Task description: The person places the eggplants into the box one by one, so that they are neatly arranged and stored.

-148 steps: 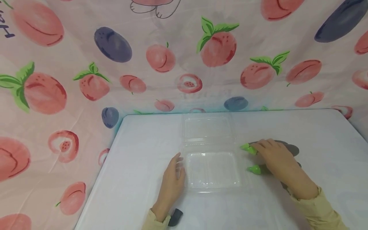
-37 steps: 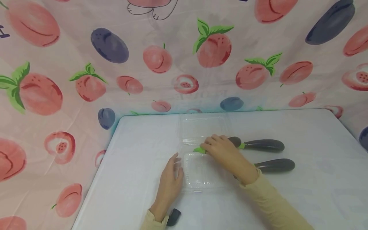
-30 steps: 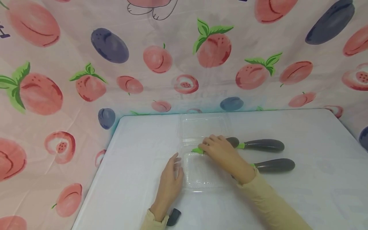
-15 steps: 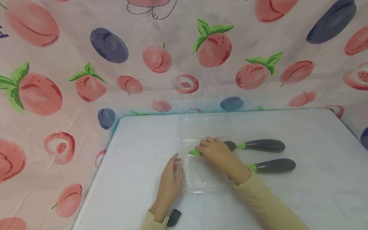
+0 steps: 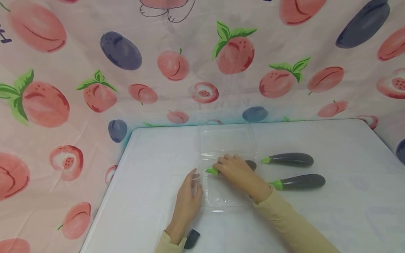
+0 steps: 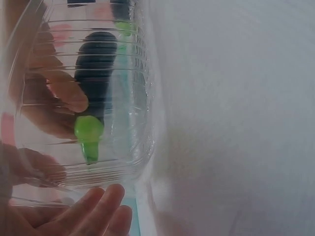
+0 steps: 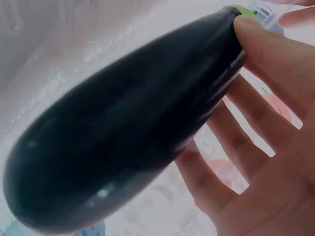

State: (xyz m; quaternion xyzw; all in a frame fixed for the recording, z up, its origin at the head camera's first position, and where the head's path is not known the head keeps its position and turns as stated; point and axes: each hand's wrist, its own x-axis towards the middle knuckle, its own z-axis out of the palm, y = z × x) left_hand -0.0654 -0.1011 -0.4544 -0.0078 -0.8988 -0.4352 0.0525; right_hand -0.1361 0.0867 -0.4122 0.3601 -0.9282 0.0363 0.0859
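An eggplant (image 7: pixel 118 123) with a green stem lies between the thumb and fingers of my right hand (image 5: pixel 238 174), over the far part of the clear plastic box's base (image 5: pixel 227 205). Through the box wall in the left wrist view, the same dark eggplant (image 6: pixel 96 69) shows with its stem toward the left side. Beside the box's left edge, my left hand (image 5: pixel 186 203) has its fingers extended, fingertips right at the wall. The box's lid (image 5: pixel 226 138) is folded back flat, away from me.
Two more eggplants lie right of the box, a farther one (image 5: pixel 291 159) and a nearer one (image 5: pixel 303 181), stems pointing left. White cloth covers the table (image 5: pixel 152 158). A fruit-print curtain (image 5: pixel 177 31) hangs behind. A black strap-like piece (image 5: pixel 192 239) sits by my left wrist.
My right hand has carried one eggplant from the group at right to above the box, then shifted slightly left and nearer to me. My left hand stays at the box's left edge.
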